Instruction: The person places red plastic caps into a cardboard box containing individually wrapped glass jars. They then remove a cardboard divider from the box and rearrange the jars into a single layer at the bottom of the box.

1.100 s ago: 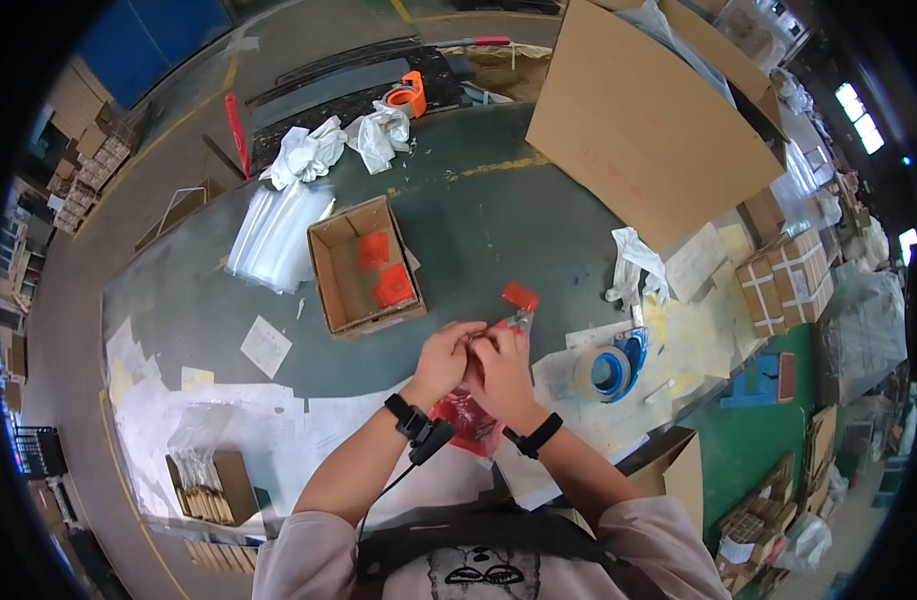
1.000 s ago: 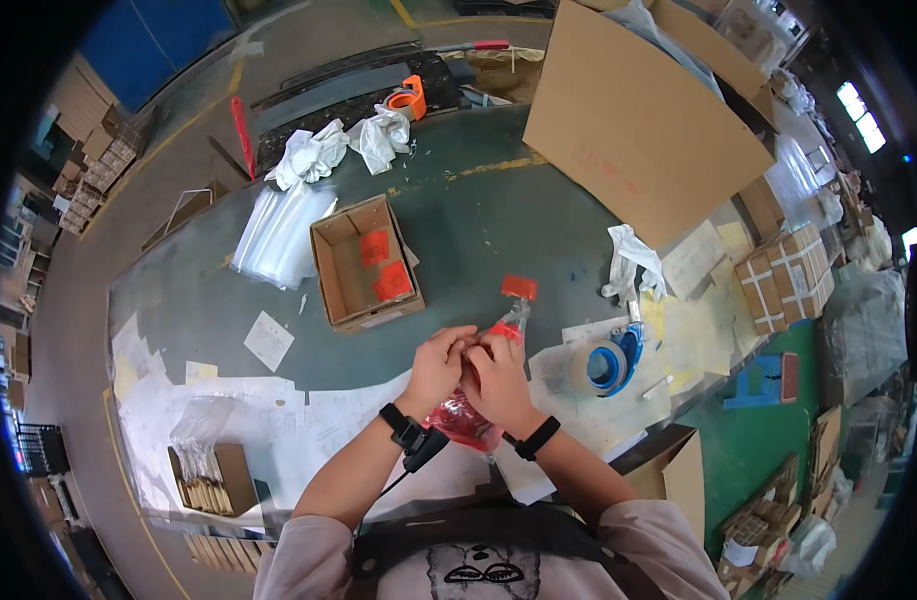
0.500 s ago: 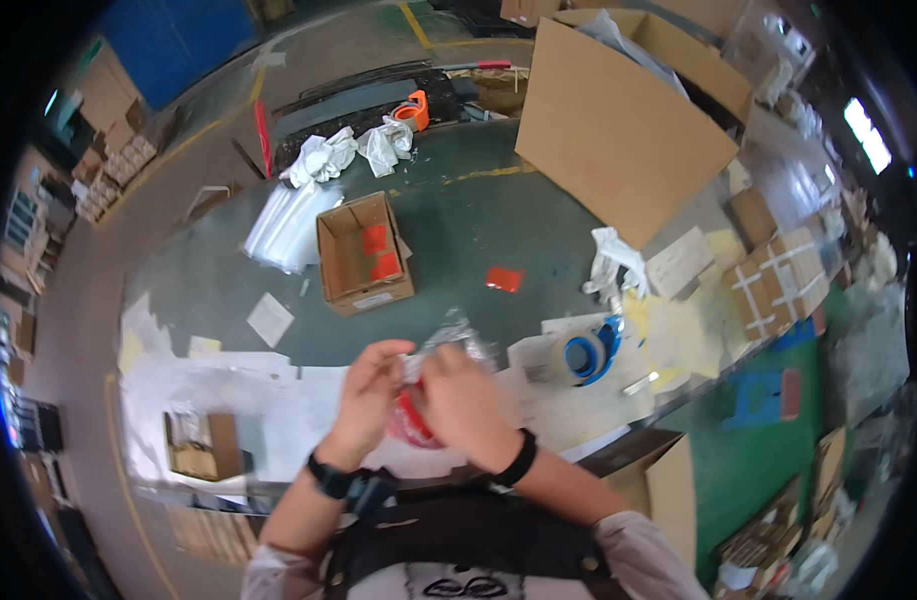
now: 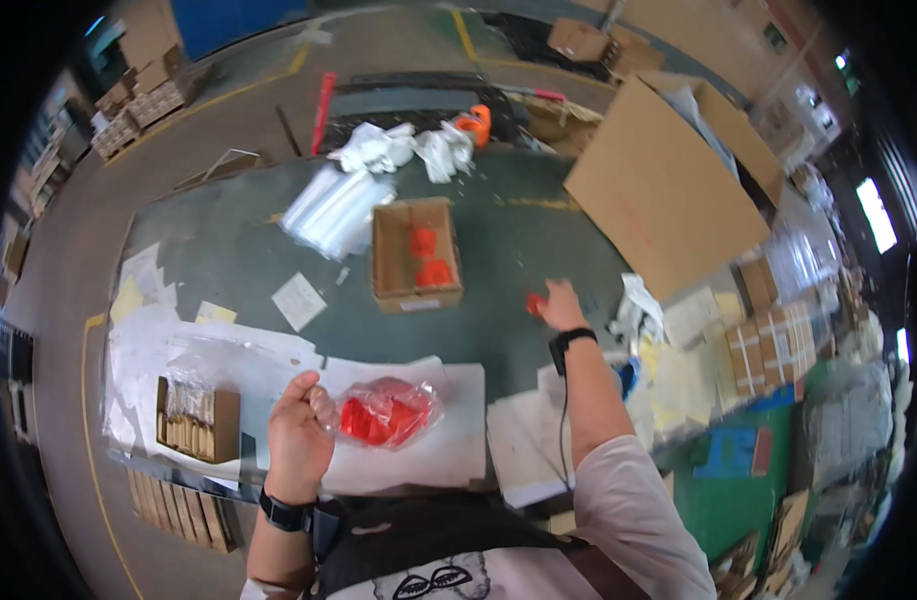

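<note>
My left hand (image 4: 301, 435) is closed on the gathered neck of a clear plastic bag (image 4: 391, 412) with red contents, held over the white paper at the table's near side. What the red contents are cannot be made out through the plastic. Farther off and to the right, my right hand (image 4: 562, 306) pinches a small flat red packet (image 4: 535, 303), which it partly covers. Between and beyond my hands stands an open cardboard box (image 4: 419, 299), with a few red packets (image 4: 434, 273) lying inside.
Clear plastic sleeves (image 4: 339, 212) and crumpled white wrapping (image 4: 377, 148) lie beyond the box, near an orange tape dispenser (image 4: 476, 124). A large carton (image 4: 669, 190) stands at far right. At near left, a small box (image 4: 219, 425) holds several narrow pieces. Blue tape (image 4: 627, 378) is partly behind my right arm.
My hands were together at the bag. Now my left hand holds it alone, farther left, and my right hand has reached away to the loose red packet. The view has shifted.
</note>
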The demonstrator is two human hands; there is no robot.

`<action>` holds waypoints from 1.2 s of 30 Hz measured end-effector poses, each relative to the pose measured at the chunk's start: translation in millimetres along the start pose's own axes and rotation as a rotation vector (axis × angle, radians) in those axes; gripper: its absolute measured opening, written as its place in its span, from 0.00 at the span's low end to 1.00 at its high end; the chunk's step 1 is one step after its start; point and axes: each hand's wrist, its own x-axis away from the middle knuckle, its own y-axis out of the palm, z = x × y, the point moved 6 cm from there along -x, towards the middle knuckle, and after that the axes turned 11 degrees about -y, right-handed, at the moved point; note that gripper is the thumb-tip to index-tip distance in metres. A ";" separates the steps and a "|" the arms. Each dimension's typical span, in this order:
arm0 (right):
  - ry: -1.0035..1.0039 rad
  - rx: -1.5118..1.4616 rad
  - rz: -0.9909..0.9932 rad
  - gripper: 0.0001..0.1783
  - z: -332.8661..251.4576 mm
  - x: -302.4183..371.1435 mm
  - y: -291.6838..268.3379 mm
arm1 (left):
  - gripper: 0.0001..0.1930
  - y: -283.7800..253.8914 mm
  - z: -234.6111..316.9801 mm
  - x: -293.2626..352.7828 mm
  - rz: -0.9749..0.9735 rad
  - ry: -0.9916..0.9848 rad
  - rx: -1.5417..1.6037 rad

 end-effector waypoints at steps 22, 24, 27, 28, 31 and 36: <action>-0.546 -0.056 -0.242 0.16 -286.7 -37.7 56.9 | 0.18 -38.1 69.4 -44.7 0.330 0.202 -1.253; -0.608 -0.079 -0.314 0.07 -280.2 -10.1 48.8 | 0.17 -38.1 69.4 -42.1 0.278 0.281 -1.174; -0.700 -0.066 -0.401 0.08 -257.7 43.3 15.6 | 0.16 -36.7 66.4 -33.8 0.258 0.197 -1.104; -0.687 -0.065 -0.471 0.09 -248.1 63.4 6.1 | 0.15 -36.9 64.0 -32.1 0.236 0.209 -1.096; -0.623 -0.171 -0.523 0.20 -234.5 107.4 -30.3 | 0.14 -39.7 48.4 -26.6 0.156 0.096 -0.889; -0.336 -0.765 -0.661 0.46 -260.5 164.3 -53.8 | 0.12 5.0 13.5 33.6 0.077 -0.201 -0.296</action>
